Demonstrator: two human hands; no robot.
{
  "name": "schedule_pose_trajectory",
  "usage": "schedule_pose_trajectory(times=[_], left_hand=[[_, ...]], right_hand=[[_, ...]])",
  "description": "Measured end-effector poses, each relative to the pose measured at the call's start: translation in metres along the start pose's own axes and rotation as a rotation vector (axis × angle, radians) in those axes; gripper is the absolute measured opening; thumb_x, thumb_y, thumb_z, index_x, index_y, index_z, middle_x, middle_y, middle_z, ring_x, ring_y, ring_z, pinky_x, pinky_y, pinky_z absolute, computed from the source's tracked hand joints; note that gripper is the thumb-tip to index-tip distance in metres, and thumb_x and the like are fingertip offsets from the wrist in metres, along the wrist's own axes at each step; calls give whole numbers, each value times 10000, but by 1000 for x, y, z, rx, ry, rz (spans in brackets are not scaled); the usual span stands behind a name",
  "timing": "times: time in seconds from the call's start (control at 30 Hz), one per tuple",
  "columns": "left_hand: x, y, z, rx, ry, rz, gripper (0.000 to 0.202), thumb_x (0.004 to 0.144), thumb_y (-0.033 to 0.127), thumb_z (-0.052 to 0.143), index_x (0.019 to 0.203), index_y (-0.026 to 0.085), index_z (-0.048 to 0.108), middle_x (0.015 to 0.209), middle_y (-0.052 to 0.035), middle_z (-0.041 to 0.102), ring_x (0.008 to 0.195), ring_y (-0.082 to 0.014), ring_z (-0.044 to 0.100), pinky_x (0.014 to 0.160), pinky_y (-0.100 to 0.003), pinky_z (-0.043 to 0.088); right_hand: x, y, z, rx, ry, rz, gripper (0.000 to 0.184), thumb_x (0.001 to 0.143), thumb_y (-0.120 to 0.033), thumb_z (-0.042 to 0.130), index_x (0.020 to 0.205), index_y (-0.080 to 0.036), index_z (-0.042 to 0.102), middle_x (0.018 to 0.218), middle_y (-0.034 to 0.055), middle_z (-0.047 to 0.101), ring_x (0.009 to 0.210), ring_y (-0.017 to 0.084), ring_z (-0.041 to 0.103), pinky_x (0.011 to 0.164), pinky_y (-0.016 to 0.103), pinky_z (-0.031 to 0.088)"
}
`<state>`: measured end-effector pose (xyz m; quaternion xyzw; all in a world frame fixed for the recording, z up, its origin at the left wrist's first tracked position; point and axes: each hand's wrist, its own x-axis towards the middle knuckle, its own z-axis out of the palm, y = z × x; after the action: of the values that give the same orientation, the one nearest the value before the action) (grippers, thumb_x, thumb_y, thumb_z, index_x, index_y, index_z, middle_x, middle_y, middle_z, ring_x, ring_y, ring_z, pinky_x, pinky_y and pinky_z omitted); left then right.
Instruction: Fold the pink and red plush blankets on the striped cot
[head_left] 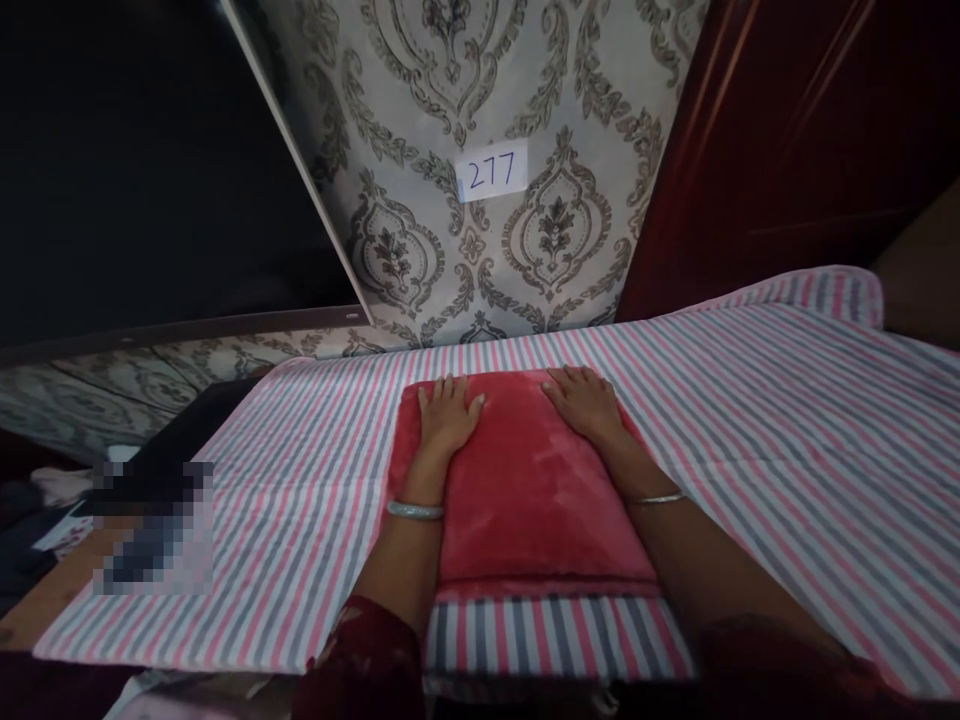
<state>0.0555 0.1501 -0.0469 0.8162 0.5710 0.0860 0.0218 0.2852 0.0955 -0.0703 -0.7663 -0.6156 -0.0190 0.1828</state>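
Note:
A red plush blanket (525, 500), folded into a flat rectangle, lies in the middle of a striped cloth. My left hand (448, 415) rests palm down on its far left corner, fingers spread. On the far right corner my right hand (585, 402) lies flat too, with its fingers stretched out. Both forearms reach along the blanket's two sides. A fold line runs across the blanket near its front edge.
The pink, grey and white striped cloth (300, 520) covers the table. Behind stands a patterned wall with a paper marked 277 (492, 171). A large dark screen (150, 170) is at the left, a dark red wooden panel (780, 150) at the right.

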Motion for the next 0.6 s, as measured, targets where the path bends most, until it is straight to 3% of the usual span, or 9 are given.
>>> schedule_pose_trajectory(times=[0.13,0.4,0.6], left_hand=[[0,-2,0,-27,0,-8,657,1022,532,318,1561,168,405,1629,-157,371,1531,-332,285,1243,-615,135],[-3,-4,-2,-92,140,-41,509,1034,308,306,1462,156,537,1539,-156,507,1475,-283,400,1252,-548,196],[-9,11,-29,-52,65,-52,562,1032,347,327,1538,121,422,1619,-166,387,1529,-283,301,1255,-569,176]], right_hand=[[-2,-1,-2,-2,-5,3,532,1054,-463,281,1432,-233,577,1480,118,554,1359,348,453,1088,548,371],[-4,-5,-9,0,-11,-1,514,1066,-414,271,1443,-223,563,1485,124,547,1327,320,476,1075,523,380],[-13,-21,-40,-21,-98,67,551,1072,-421,262,1554,-217,433,1606,122,410,1481,330,321,1176,551,253]])
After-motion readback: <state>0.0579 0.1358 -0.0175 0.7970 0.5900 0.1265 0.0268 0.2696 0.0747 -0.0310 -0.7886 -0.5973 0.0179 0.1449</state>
